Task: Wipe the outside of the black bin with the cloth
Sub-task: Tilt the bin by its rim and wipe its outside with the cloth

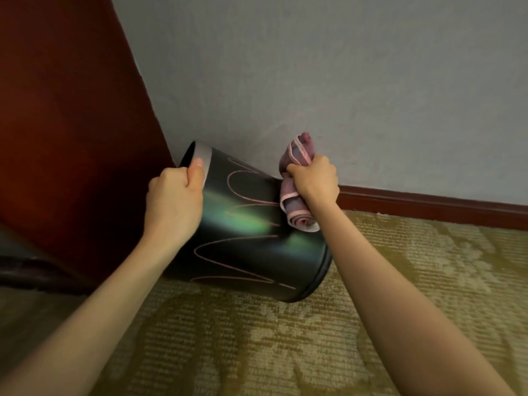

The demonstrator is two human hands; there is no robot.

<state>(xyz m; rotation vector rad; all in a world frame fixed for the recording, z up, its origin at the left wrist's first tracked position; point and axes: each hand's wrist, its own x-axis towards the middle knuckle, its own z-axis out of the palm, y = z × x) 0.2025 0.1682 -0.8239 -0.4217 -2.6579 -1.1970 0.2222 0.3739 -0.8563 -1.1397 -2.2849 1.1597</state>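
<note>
The black bin [251, 241] is tipped on its side above the carpet, its open mouth facing left and its base to the lower right. Pink zigzag marks run across its glossy outside. My left hand [174, 198] grips the rim, thumb over the silver band at the mouth. My right hand [314, 178] holds a bunched pink cloth [297, 192], which presses against the bin's upper side near its far edge.
A dark red-brown wooden panel [65, 132] rises at the left, close to the bin's mouth. A grey wall [343, 81] with a dark red skirting board [428, 205] stands behind. Patterned beige carpet [285, 338] covers the floor.
</note>
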